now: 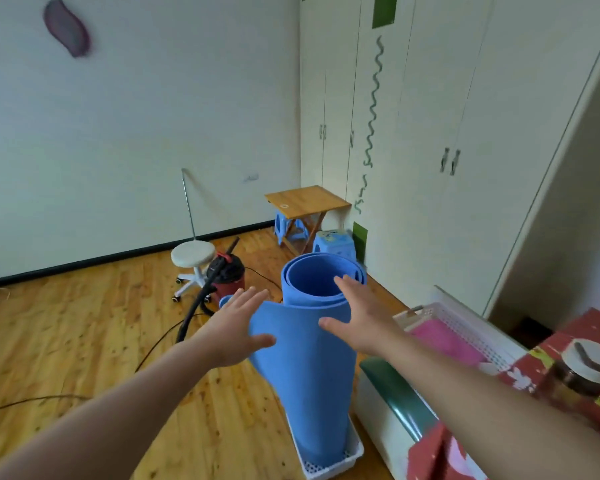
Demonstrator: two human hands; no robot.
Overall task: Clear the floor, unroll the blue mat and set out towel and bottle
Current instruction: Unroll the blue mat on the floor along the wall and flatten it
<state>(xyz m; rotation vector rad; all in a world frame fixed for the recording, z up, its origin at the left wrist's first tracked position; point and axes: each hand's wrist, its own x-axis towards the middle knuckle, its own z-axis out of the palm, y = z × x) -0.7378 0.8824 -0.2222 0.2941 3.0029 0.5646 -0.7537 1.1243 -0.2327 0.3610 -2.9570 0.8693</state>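
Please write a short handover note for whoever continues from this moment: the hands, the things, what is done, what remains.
Left hand: open, by the loose flap of the blue mat. Right hand: open, at the roll's top rim. Neither grips yet.
Mat: rolled, upright in a small white tray on the floor. Pink towel: in the white basket at right. Lidded jar far right, maybe the bottle.
Done: nothing visible. Left: perhaps move vacuum and stool, unroll mat, set out towel and bottle.

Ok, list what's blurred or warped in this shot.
Head view: wide-angle warp tilts the wardrobe doors inward; the frame edges are smeared, notably the purple wall mark and the lidded jar; the rolled blue mat at centre is fairly sharp; light is soft and even, without hard shadows.
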